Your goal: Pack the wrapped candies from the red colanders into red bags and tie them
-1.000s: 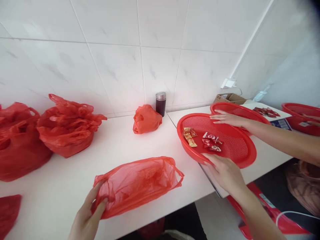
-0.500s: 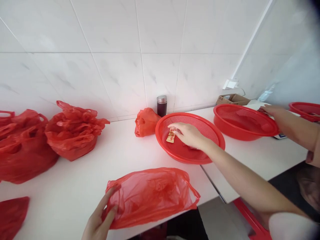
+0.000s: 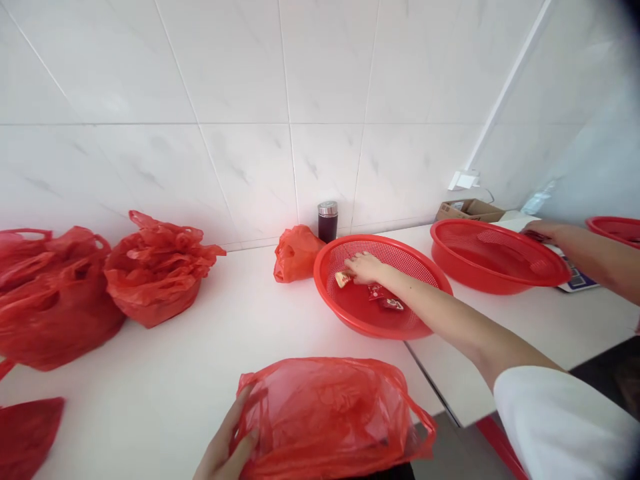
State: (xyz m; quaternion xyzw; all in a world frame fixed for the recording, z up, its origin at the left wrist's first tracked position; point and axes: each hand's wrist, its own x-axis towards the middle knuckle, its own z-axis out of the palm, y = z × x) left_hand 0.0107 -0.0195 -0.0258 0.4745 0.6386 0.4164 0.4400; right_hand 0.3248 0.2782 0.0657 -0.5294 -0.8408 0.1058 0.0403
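A red plastic bag (image 3: 325, 413) lies at the table's front edge with its mouth spread wide. My left hand (image 3: 227, 440) pinches its left rim between thumb and fingers. Inside a red perforated basket (image 3: 345, 320), my right hand (image 3: 364, 267) has its fingers curled over one end of a small yellow snack packet (image 3: 343, 279). The fingertips are partly hidden. Under my right wrist lie red packets (image 3: 379, 292) on the basket floor, one with white print (image 3: 392, 304).
Knotted red bags (image 3: 155, 280) stand at the left, and a smaller one (image 3: 297, 253) sits beside a dark flask (image 3: 327, 222). Another red basket (image 3: 480, 277) is at the right, where a co-worker's hand (image 3: 543, 230) reaches in near a scale (image 3: 580, 280). A gap (image 3: 433, 383) splits the tables.
My left hand and the bag have shifted right and lower in view. My right hand stays at the yellow packet, its forearm changing angle, and red packets beneath it show more.
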